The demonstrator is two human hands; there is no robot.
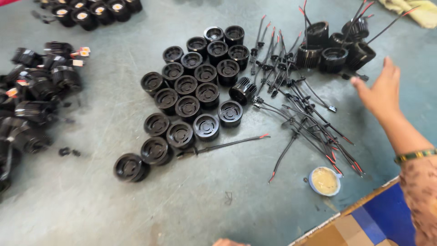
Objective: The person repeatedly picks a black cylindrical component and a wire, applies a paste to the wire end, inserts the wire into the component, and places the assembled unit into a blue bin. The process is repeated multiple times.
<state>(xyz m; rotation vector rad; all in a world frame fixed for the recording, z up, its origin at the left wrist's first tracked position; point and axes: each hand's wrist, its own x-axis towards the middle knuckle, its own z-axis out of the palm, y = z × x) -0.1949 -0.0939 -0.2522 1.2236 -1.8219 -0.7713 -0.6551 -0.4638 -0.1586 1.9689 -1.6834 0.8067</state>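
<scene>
The right hand [381, 91] is at about 3 o'clock in the view. It is spread flat with the fingers loose, and it holds nothing. It hovers just beside a small group of black round housings with wires [334, 48] at about 1 o'clock. A green and gold bangle [415, 156] sits on the wrist, and a patterned sleeve [421, 200] shows at 4 o'clock.

At 6 o'clock, on the very bottom edge, a tiny bit of skin [230, 243] peeks in. It may be the left hand, but too little shows to tell if it is loose or clenched.

Near the right hand, a heap of black wires with red tips [305, 114] lies on the grey worktop [91, 205]. The heap runs from 12 o'clock down to 4 o'clock.

In the middle are rows of black round cups [195, 86], close together and mouth up. One single wire [227, 145] lies just below them, touching the lowest row.

At 5 o'clock a little blue tub of pale paste [325, 181] stands near the wire tips. A cardboard box [364, 223] with blue on it fills the bottom right corner.

At 9 o'clock there is a messy pile of black parts [36, 95]. At 11 o'clock more round lights with pale middles [91, 11] lie in a bunch. A yellow cloth [414, 11] lies at the top right corner.
</scene>
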